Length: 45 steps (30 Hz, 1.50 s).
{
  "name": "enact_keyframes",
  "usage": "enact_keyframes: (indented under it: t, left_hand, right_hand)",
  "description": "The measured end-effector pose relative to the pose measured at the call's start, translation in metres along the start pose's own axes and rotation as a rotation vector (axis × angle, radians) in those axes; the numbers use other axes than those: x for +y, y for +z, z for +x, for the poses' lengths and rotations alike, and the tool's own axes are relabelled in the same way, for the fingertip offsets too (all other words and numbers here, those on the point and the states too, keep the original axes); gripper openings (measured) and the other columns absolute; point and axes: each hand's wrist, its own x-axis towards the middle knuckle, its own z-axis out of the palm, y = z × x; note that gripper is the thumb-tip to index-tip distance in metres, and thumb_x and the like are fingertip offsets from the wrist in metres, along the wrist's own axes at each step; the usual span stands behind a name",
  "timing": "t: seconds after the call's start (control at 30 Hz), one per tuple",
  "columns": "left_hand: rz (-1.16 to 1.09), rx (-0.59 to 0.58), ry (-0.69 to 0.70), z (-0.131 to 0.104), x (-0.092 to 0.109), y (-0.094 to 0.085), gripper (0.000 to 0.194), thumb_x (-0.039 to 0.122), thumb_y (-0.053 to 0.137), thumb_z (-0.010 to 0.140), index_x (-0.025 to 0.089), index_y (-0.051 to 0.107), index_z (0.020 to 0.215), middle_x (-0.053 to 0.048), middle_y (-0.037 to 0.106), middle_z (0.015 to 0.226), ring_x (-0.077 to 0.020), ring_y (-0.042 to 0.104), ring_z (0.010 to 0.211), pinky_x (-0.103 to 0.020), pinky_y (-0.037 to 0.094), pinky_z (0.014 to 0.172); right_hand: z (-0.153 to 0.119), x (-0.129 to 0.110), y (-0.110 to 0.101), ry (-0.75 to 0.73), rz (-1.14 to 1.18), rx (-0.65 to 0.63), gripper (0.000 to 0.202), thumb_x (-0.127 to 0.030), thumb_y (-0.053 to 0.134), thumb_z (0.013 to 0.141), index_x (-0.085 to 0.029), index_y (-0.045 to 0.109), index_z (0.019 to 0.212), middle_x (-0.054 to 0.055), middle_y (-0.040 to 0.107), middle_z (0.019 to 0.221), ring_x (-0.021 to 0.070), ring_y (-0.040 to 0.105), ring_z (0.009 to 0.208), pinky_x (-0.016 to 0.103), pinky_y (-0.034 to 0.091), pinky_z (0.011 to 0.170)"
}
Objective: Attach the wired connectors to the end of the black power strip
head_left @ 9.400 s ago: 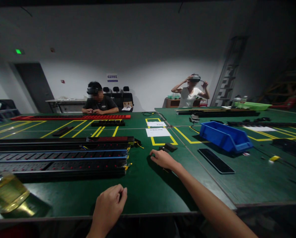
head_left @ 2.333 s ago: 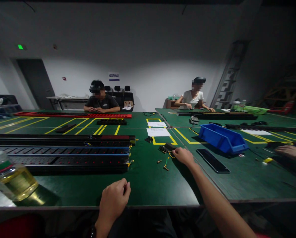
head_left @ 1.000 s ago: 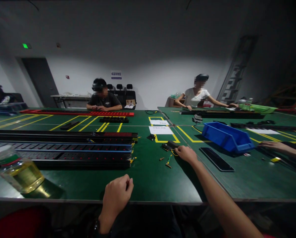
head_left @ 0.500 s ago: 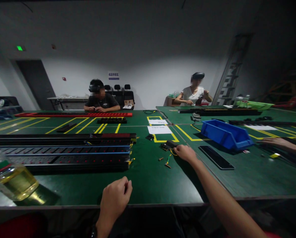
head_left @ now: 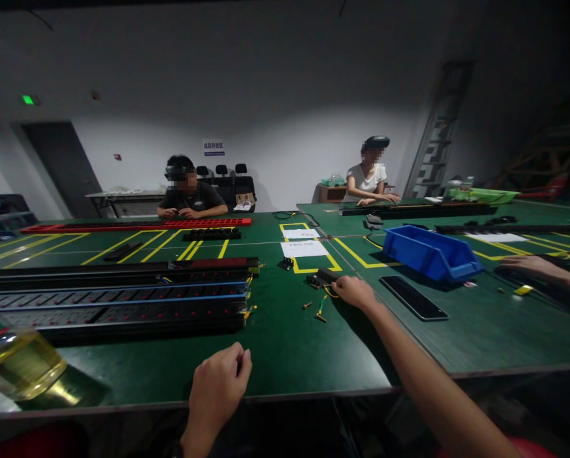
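My left hand (head_left: pixel 219 386) rests at the table's front edge, its fingers curled closed, with no object showing in it. Farther forward, my right hand (head_left: pixel 354 292) lies on the green table (head_left: pixel 285 356) with its fingers bent, touching or right beside a small black part (head_left: pixel 324 277) with a yellow wire. What its fingertips hold, if anything, is hidden. Just left of that hand lie a small brass-coloured piece (head_left: pixel 306 305) and another one (head_left: pixel 320 317) with a green-yellow wire.
Long black rails (head_left: pixel 123 299) and a bottle of yellow liquid (head_left: pixel 25 366) lie on the left. To the right are a phone (head_left: pixel 413 298), a blue bin (head_left: pixel 430 254) and another person's hand (head_left: pixel 533 266). Two people sit across the table.
The view has shifted slightly. The person in white across the table has lowered a raised hand and leans lower. Both of my hands keep their places on the table.
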Motion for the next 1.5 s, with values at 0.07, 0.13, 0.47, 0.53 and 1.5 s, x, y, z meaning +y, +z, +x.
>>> enact_keyframes:
  t: [0.07,0.13,0.47,0.53,1.5]
  left_hand:
    - [0.002,0.001,-0.001,0.0,0.0007,-0.0006,0.035,0.034,0.044,0.101,0.022,0.056,0.071,0.0,0.064,0.063,-0.0154,0.06,0.06,-0.03,0.023,0.06]
    - [0.005,0.006,-0.001,-0.0003,0.0012,-0.0012,0.035,0.034,0.044,0.101,0.022,0.056,0.07,0.0,0.063,0.063,-0.0151,0.059,0.059,-0.03,0.023,0.06]
    - [0.013,0.036,0.019,-0.0016,-0.0005,-0.0001,0.035,0.033,0.044,0.101,0.022,0.055,0.07,0.001,0.061,0.062,-0.0142,0.057,0.058,-0.029,0.022,0.058]
    - [0.011,0.033,0.017,-0.0013,0.0,-0.0007,0.036,0.034,0.043,0.102,0.022,0.055,0.07,0.001,0.062,0.062,-0.014,0.057,0.058,-0.029,0.023,0.059]
    - [-0.001,0.042,0.029,-0.0021,-0.0027,0.003,0.037,0.035,0.04,0.102,0.022,0.054,0.069,0.001,0.06,0.061,-0.0139,0.055,0.056,-0.029,0.025,0.059]
  right_hand:
    - [0.0004,0.0001,-0.0002,0.0,-0.005,-0.001,0.045,-0.045,0.045,0.103,-0.018,0.08,0.105,0.02,0.075,0.106,0.0326,0.071,0.096,0.036,0.048,0.079]
    - [0.0006,0.0002,-0.0004,0.0,-0.011,-0.003,0.044,-0.046,0.045,0.102,-0.018,0.08,0.105,0.019,0.075,0.105,0.0317,0.071,0.095,0.035,0.048,0.078]
    - [0.001,0.0019,0.0004,-0.016,-0.004,0.006,0.046,-0.046,0.045,0.102,-0.018,0.08,0.104,0.019,0.075,0.105,0.0314,0.071,0.092,0.035,0.047,0.077]
    - [0.0009,0.0017,-0.0001,-0.012,-0.007,0.002,0.046,-0.046,0.045,0.102,-0.017,0.08,0.104,0.019,0.074,0.105,0.0309,0.071,0.092,0.035,0.046,0.077]
    - [0.0001,0.0016,0.0012,-0.015,-0.008,0.007,0.046,-0.046,0.044,0.102,-0.017,0.08,0.102,0.019,0.074,0.103,0.029,0.069,0.089,0.032,0.042,0.072]
